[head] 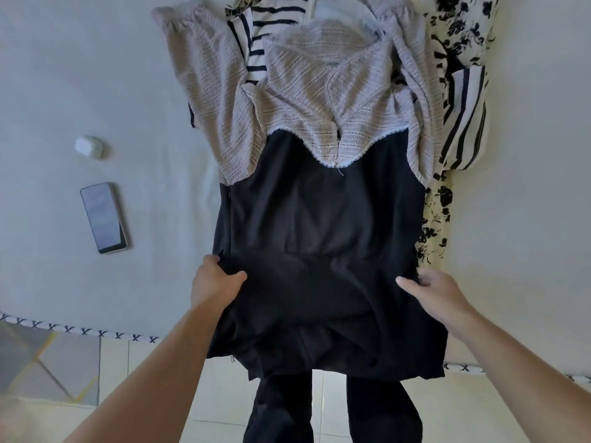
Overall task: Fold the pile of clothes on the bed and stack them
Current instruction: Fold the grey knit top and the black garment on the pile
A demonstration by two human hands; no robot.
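- The black dress [319,225] lies spread lengthwise down the middle of the bed [80,75], its hem spilling over the near edge and hanging towards the tiled floor [224,394].
- Left hand [214,279] is clamped on the dress's left side at about waist level: thumb on top, fingers tucked under a bunched fold of dark cloth.
- Right hand [431,289] sits at the opposite side seam, level with the left; fingers look fairly straight, lying on the fabric, but its edge is blurred and whether it pinches any cloth I cannot tell.
- So the skirt stretches between the two hands, bodice running away from them up the bed.
- Over the dress's top end lies a beige lace cardigan [319,91], sleeves flung out either side.
- Beneath that, a striped top [256,36] and a floral garment [460,33] on the right.
- Off to the left on the sheet: a phone [102,217] and, beyond it, a small white case [91,147].
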